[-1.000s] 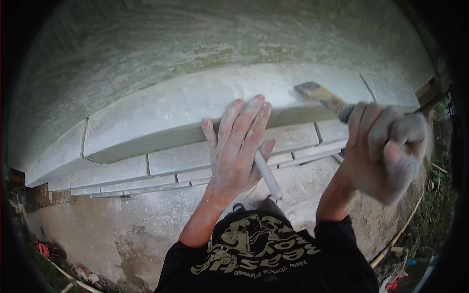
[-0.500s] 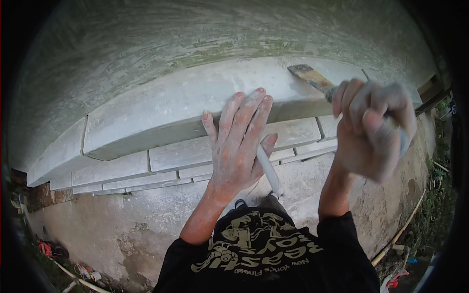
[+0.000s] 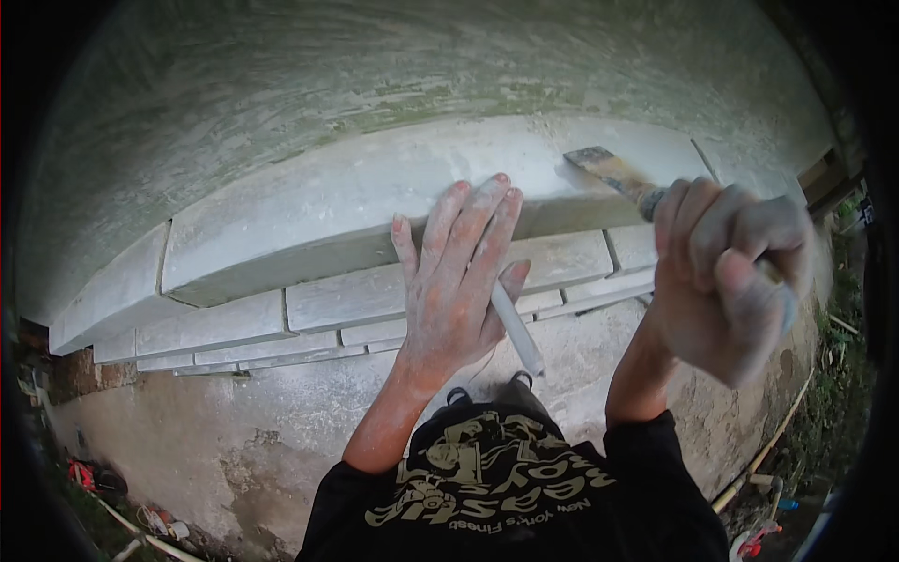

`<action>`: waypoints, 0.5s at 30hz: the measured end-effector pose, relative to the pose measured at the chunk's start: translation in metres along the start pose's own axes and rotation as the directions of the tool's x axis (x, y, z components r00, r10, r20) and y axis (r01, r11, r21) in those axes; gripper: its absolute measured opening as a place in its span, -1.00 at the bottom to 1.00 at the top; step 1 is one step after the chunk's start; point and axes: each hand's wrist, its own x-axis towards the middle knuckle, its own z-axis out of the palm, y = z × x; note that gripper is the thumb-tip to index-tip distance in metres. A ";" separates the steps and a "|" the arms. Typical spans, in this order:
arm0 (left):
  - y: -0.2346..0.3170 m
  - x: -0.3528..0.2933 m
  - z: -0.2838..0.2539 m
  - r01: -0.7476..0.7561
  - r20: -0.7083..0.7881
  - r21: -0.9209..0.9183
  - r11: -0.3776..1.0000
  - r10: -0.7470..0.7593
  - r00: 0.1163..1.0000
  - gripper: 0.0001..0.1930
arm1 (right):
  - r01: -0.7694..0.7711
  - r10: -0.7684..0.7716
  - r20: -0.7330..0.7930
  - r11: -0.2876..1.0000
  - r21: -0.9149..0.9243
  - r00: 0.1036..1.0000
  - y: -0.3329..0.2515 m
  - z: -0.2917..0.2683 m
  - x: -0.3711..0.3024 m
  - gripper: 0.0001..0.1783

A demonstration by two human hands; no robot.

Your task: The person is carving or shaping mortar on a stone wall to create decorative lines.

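My left hand (image 3: 451,290), coated in pale dust, lies with fingers spread across the front edge of a long pale block (image 3: 318,206). A white rod (image 3: 521,339) is caught in the crook of its thumb and slants down toward me; its upper end is hidden by the hand. My right hand (image 3: 735,276), just as dusty, is closed in a fist round the handle of a flat-bladed scraper (image 3: 611,174). Its stained blade points left over the block's top, near the far edge; I cannot tell whether it touches.
Behind the top course rises a rough grey-green wall (image 3: 375,66). Lower blocks (image 3: 346,292) form steps below it, above stained concrete ground (image 3: 187,431). A bamboo pole (image 3: 763,450) lies at the right by plants, and red items (image 3: 84,475) lie at the far left.
My right hand and the scraper have shifted slightly right and toward me. The left hand stays on the block, with the white rod still at its thumb.
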 end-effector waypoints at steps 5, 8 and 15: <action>0.000 0.000 0.000 0.007 -0.001 -0.014 1.000 -0.007 1.000 -0.47 | -0.018 0.026 -0.124 0.998 0.064 0.992 0.006 0.001 -0.001 -0.86; 0.001 -0.001 -0.001 0.010 -0.009 -0.007 1.000 -0.010 1.000 -0.45 | 0.013 -0.008 -0.064 0.997 0.078 0.998 0.006 0.006 -0.001 -0.86; -0.002 0.000 0.004 -0.010 -0.052 -0.016 1.000 0.009 0.999 -0.40 | 0.118 -0.119 0.012 0.992 0.043 0.993 0.009 0.004 0.000 -0.90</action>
